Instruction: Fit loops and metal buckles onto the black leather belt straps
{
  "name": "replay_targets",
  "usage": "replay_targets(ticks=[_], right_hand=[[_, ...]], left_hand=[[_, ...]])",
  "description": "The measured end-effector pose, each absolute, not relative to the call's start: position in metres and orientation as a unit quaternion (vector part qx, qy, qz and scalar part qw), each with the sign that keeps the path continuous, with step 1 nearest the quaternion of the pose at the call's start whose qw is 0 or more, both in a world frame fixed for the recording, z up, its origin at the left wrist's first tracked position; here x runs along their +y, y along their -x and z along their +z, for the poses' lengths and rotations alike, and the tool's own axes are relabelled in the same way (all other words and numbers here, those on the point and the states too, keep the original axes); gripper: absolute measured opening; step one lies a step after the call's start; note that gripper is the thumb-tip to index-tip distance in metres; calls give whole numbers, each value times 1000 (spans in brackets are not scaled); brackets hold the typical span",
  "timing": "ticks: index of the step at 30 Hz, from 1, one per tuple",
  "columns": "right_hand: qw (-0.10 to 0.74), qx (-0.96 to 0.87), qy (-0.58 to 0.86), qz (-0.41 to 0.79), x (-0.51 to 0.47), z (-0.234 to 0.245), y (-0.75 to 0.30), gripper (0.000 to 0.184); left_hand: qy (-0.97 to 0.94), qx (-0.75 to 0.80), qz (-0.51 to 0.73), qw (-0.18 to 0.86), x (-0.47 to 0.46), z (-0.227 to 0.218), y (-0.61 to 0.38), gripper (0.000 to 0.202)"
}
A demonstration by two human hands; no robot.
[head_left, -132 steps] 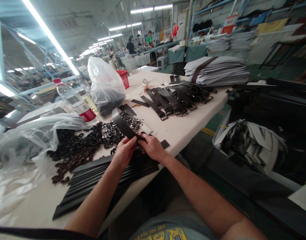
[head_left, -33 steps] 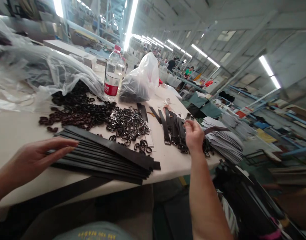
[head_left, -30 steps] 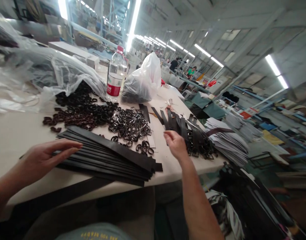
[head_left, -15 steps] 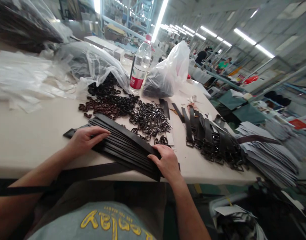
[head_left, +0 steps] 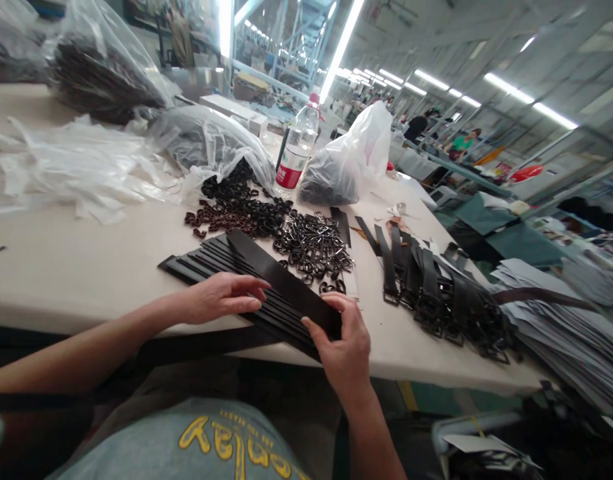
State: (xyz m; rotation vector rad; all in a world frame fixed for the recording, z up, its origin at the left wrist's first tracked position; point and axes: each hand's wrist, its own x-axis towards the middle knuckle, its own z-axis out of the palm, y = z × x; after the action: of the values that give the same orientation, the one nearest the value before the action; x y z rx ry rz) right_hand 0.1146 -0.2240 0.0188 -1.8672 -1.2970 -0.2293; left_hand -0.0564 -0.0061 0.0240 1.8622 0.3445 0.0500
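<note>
Pale tabletop (head_left: 111,250): right hand (head_left: 345,347) grips black strap (head_left: 291,283), left hand (head_left: 223,298) half-curled beside.

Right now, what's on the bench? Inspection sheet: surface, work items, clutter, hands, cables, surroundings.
Surface: pale tabletop, strips near its front edge.
Work items: black strips, fanned; top strip lying diagonally; metal fittings and dark loops heaped behind; buckled straps at right.
Clutter: bottle, plastic bags.
Hands: left hand at the strips, fingers parted; right hand gripping the top strip's right end.
Cables: nothing seen.
Surroundings: lit ceiling lights; people beyond.
</note>
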Motion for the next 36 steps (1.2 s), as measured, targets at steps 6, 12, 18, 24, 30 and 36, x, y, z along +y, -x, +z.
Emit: replay_targets(ticks=[6, 12, 18, 24, 30, 36], right_hand=[[421, -492, 758, -84, -225, -3, -91, 30], [407, -478, 773, -85, -236, -17, -82, 34], [372, -482, 793, -39, -275, -19, -95, 30], [347, -521, 779, -22, -277, -8, -83, 40], [390, -552, 735, -54, -243, 6, -50, 38], [390, -543, 738, -91, -236, -2, -44, 31]], left_hand=[[-611, 275, 75, 739, 17, 12, 39, 37], [-483, 315, 178, 797, 40, 20, 40, 18], [-454, 338, 263, 781, 41, 33, 64, 9], [-428, 309, 206, 824, -25, 23, 72, 20], [-432, 272, 106, 853, -96, 7, 65, 34], [-417, 284, 95, 858, -105, -4, 66, 39]])
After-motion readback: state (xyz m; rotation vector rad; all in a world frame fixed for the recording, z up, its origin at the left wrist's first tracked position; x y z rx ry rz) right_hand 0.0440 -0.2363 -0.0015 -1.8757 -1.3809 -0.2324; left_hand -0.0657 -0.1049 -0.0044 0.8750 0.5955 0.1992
